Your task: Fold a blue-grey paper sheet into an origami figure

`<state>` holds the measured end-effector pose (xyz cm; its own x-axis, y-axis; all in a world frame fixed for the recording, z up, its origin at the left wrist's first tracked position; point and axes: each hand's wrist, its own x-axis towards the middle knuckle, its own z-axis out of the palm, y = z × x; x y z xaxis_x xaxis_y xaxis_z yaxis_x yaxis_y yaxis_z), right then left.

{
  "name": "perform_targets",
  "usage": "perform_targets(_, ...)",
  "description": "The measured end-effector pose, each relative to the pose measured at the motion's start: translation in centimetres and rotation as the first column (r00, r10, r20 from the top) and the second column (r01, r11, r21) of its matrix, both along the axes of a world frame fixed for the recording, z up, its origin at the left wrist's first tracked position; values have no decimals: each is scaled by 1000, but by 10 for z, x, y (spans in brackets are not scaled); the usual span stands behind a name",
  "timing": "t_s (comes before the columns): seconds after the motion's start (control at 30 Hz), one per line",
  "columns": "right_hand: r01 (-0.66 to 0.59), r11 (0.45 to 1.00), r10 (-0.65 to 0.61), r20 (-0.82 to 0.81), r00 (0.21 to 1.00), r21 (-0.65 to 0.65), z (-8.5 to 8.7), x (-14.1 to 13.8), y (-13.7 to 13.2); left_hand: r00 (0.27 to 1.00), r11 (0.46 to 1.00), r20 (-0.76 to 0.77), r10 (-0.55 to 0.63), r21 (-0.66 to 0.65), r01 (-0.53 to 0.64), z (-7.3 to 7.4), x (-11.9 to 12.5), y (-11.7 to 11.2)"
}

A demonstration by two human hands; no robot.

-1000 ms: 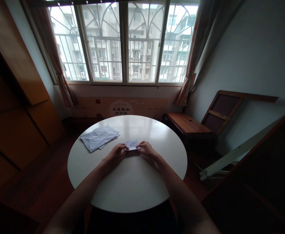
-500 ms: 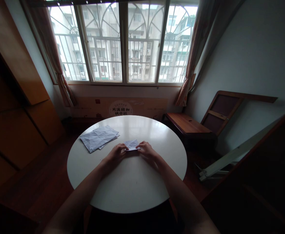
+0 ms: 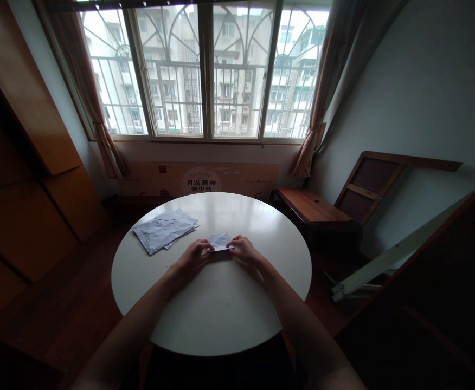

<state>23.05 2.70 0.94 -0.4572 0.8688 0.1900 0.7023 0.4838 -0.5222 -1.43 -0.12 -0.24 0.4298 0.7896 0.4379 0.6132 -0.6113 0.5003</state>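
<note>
Your left hand [image 3: 198,251] pinches the left end of a small folded paper [image 3: 220,240] just below the center of the frame; your right hand [image 3: 243,249] pinches its right end. Creased sheets [image 3: 164,230] overlap on the round white table [image 3: 221,314], left of center, near your left hand.

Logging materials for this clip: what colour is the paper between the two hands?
The paper looks pale bluish white, seen best in the head view.
</note>
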Motion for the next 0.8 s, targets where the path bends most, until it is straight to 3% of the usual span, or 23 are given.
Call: perform_targets(0.8, -4, 1000, 4, -3, 1000, 20, -5, 1, 4, 1000, 1000, -25, -3, 21, 4, -2, -1, 2)
